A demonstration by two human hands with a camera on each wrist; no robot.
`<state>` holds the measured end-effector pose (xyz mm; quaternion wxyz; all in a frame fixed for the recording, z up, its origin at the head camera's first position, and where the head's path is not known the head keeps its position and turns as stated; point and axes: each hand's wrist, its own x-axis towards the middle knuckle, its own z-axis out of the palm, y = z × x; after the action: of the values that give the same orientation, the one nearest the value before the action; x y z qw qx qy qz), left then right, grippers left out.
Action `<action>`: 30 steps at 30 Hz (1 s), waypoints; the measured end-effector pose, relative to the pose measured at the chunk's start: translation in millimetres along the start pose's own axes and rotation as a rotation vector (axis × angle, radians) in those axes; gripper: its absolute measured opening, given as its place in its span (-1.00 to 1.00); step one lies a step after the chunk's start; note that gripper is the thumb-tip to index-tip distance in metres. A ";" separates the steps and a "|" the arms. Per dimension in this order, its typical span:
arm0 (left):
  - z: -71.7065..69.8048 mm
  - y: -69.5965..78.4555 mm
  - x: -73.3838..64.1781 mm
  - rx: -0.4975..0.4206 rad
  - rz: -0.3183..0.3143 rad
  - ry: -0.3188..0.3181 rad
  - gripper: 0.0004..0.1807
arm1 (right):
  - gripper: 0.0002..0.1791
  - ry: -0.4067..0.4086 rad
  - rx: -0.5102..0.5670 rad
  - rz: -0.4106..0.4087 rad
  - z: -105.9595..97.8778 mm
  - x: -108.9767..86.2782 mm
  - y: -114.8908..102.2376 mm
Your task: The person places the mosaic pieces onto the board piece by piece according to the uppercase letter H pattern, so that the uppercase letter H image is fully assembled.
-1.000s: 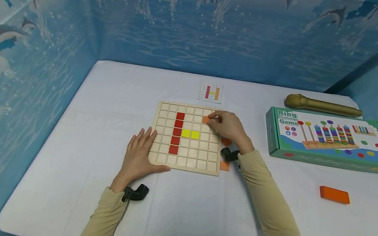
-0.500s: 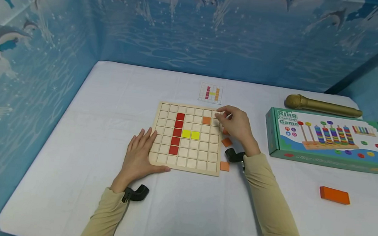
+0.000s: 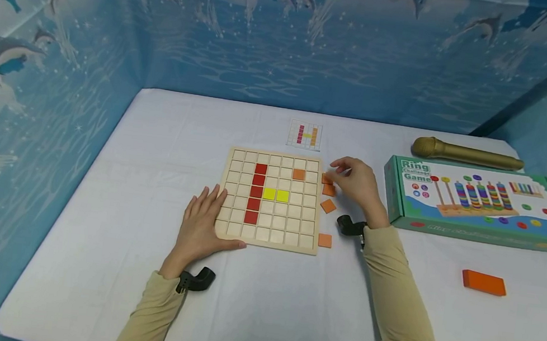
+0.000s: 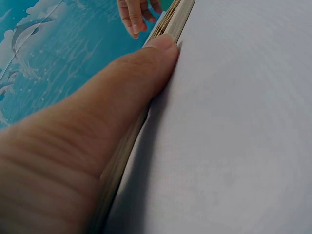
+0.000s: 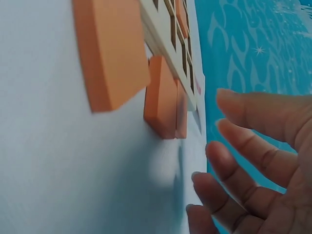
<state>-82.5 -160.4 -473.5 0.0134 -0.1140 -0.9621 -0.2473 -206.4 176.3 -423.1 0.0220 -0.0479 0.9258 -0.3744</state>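
Left of centre, your left hand (image 3: 200,225) lies spread wide, fingers along the left edge of the board (image 3: 265,244), thumb against its near edge; likely this stops it sliding. On the board, mid-frame: five red tiles (image 3: 256,191) in a column, two yellow tiles (image 3: 283,196) running right from the middle red, and one orange tile (image 3: 299,174) upper right. The card (image 3: 305,135) above shows a similar pattern, presumably set there for easy checking. Four loose tiles (image 3: 328,206), orange, sit along the right edge, probably for short reach. Your right hand (image 3: 357,184) is beside the upper two, fingers loosely bent, thumb apart, nothing held; contact unclear. Far right: microphone (image 3: 468,153), box (image 3: 477,202), orange block (image 3: 484,283), apparently set aside.
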 end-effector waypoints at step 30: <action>2.8 -1.1 -0.7 0.001 0.008 0.009 0.33 | -0.73 -0.153 -0.022 0.091 -0.1 -0.1 5.7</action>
<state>-82.0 -160.1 -476.6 0.0189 -0.1166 -0.9617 -0.2473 -206.7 180.4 -427.0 0.1089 -0.0343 0.9267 -0.3582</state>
